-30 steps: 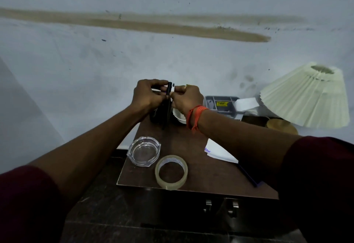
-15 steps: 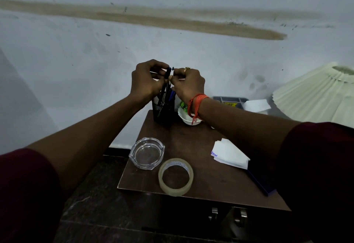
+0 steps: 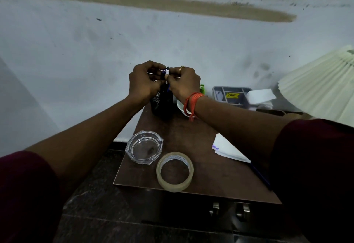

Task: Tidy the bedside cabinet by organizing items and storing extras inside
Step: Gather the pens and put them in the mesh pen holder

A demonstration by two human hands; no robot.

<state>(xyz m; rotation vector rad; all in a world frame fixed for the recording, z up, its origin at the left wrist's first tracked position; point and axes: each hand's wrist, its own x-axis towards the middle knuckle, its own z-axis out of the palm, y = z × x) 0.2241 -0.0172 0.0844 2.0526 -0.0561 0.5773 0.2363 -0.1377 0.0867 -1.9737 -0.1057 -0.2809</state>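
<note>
Your left hand (image 3: 142, 83) and right hand (image 3: 184, 84) pinch a pen (image 3: 167, 72) over the pen cup (image 3: 161, 105).

You hold the pen upright between the curled fingertips of both hands, just above the black mesh cup at the far left of the worktop (image 3: 191, 133), probably so it drops in straight. A white bowl (image 3: 181, 106) sits just right of the cup, close under your right wrist. A grey tray (image 3: 231, 95) and a lampshade (image 3: 321, 85) lie farther right. Near you are a glass ashtray (image 3: 144, 147), a tape roll (image 3: 174, 172) and papers (image 3: 228, 150). Nothing blocks the cup.
</note>
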